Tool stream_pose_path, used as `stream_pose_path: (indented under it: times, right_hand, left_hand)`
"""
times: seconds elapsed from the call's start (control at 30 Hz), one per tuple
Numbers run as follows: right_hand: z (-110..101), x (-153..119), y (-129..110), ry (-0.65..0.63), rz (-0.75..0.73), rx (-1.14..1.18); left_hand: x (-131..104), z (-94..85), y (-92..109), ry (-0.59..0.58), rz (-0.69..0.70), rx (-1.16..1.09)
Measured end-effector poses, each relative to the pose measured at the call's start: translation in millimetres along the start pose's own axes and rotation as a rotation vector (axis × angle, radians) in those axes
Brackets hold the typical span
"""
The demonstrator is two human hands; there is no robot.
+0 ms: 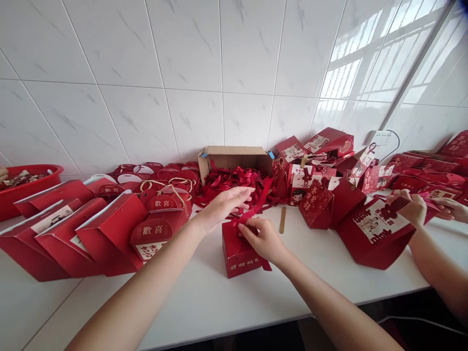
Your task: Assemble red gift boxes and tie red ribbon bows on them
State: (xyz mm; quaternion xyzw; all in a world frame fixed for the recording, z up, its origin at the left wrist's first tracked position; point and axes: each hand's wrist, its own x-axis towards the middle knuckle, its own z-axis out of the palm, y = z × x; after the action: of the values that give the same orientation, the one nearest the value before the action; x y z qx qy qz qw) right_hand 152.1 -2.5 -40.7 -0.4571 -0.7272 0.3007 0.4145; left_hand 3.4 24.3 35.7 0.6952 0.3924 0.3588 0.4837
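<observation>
In the head view, a small red box (236,256) stands on the white table (204,302), before a cardboard carton (234,158) of ribbons (241,178); the right hand (266,240) pinches a red ribbon (260,204) at the box's top; the left hand (224,207) hovers above, fingers outstretched, its grip impossible to tell

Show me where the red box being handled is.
In the head view, the red box sits lower middle on the table, under the right hand, in front of the cardboard box.
</observation>
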Motion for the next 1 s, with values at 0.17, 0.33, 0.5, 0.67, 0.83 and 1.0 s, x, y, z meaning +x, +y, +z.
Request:
stream_pose_path:
  times: [0.17, 0.33, 0.5, 0.67, 0.83, 1.0]
  right_hand:
    - [0, 2, 5, -0.026, 0.001, 0.074]
    - [3, -1, 7, -0.006, 0.006, 0.124]
    - [7, -3, 9, 0.072, -0.003, 0.234]
    - [9, -5, 12, 0.075, -0.001, 0.322]
    - [7, -4, 11, 0.064, -0.012, 0.24]
    - [8, -5, 9, 0.135, -0.046, 0.125]
  left_hand:
    - [-17, -13.7, -34, 0.057, 0.008, 0.153]
    - [-28, -12.7, -59, 0.116, 0.053, 0.198]
    - [-27, -5.2, -65, 0.192, 0.123, 0.203]
    - [-33, -1.1, -65, 0.169, 0.18, 0.226]
    - [-36, 3.6, -68, 0.157, 0.218, 0.251]
    - [-35, 8.2, -72, 0.205, 0.247, 0.259]
